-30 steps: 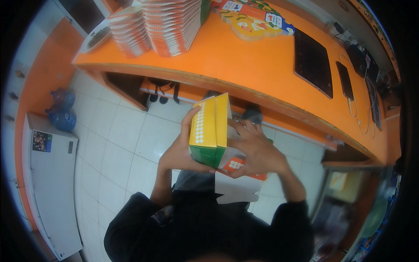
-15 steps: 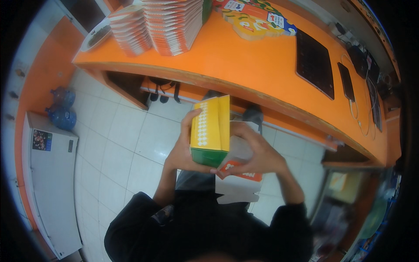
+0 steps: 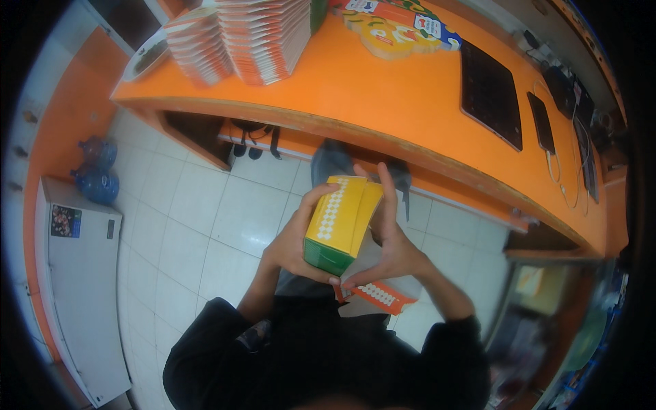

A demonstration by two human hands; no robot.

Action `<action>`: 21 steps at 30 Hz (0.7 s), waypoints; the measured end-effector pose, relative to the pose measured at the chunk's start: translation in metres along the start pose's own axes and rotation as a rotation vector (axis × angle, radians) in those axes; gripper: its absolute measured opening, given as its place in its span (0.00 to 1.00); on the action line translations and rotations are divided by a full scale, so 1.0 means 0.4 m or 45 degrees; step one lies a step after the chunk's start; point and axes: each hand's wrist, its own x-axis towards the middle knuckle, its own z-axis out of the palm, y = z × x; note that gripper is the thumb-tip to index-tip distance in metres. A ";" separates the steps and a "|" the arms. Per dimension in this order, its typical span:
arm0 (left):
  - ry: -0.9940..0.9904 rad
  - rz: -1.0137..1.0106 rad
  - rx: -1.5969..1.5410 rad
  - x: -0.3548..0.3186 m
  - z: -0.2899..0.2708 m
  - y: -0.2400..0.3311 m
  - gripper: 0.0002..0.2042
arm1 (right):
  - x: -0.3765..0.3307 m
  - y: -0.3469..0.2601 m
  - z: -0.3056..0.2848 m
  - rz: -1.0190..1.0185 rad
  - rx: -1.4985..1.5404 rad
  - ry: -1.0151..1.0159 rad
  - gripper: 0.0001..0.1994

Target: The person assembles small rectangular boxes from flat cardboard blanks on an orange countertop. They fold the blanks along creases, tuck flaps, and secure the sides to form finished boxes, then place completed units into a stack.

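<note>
In front of my body I hold a cardboard box [image 3: 342,222], yellow with a row of white diamonds on one face and green on its near end. My left hand [image 3: 294,239] wraps round its left side, fingers over the top edge and thumb at the near lower corner. On the other side my right hand [image 3: 396,242] grips the box, thumb low by the left thumb and fingers stretched up along the right edge. Under the right hand hangs an orange and white cardboard panel [image 3: 379,294] with white diamonds. Whether it belongs to the same box is hidden.
Ahead stands an orange counter [image 3: 403,89]. On it are stacks of flat orange and white cartons [image 3: 263,44], a bowl [image 3: 147,58], colourful cutouts [image 3: 393,34], a tablet [image 3: 490,96] and a phone [image 3: 540,123] on a cable. Left are blue water bottles [image 3: 96,181] and a white freezer [image 3: 85,287].
The box has come down and nearer, tilting to the right. My right fingers have straightened upward along its edge, and the orange and white panel has swung right and up.
</note>
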 end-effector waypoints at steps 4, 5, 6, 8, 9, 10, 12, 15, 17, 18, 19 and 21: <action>0.032 0.035 -0.129 0.006 0.034 -0.026 0.60 | -0.008 0.017 0.029 -0.023 -0.116 0.053 0.78; 0.039 0.039 -0.116 0.007 0.041 -0.030 0.60 | -0.006 0.025 0.035 -0.053 -0.080 0.074 0.78; 0.040 0.046 -0.100 0.007 0.047 -0.034 0.60 | -0.002 0.033 0.040 -0.101 -0.056 0.097 0.77; 0.035 0.033 -0.098 0.006 0.050 -0.038 0.59 | 0.000 0.049 0.041 -0.151 -0.026 0.124 0.76; 0.030 0.010 -0.113 0.004 0.048 -0.036 0.59 | -0.001 0.054 0.041 -0.150 -0.017 0.128 0.76; 0.028 -0.010 -0.126 0.003 0.047 -0.035 0.58 | -0.001 0.061 0.039 -0.150 -0.006 0.133 0.75; -0.011 -0.022 -0.047 -0.001 0.043 -0.029 0.58 | 0.001 0.072 0.042 -0.210 0.091 0.118 0.75; -0.029 -0.005 -0.016 -0.001 0.041 -0.022 0.58 | -0.001 0.084 0.050 -0.319 0.154 0.129 0.74; -0.049 0.062 0.024 0.001 0.036 -0.018 0.57 | -0.002 0.088 0.060 -0.385 0.180 0.140 0.74; -0.068 0.119 0.069 0.001 0.032 -0.017 0.57 | -0.002 0.090 0.064 -0.413 0.199 0.142 0.74; -0.087 0.175 0.114 0.001 0.027 -0.016 0.57 | -0.001 0.090 0.068 -0.426 0.224 0.135 0.74; -0.037 0.120 0.035 -0.007 0.034 -0.015 0.57 | 0.008 0.091 0.064 -0.459 0.359 0.071 0.75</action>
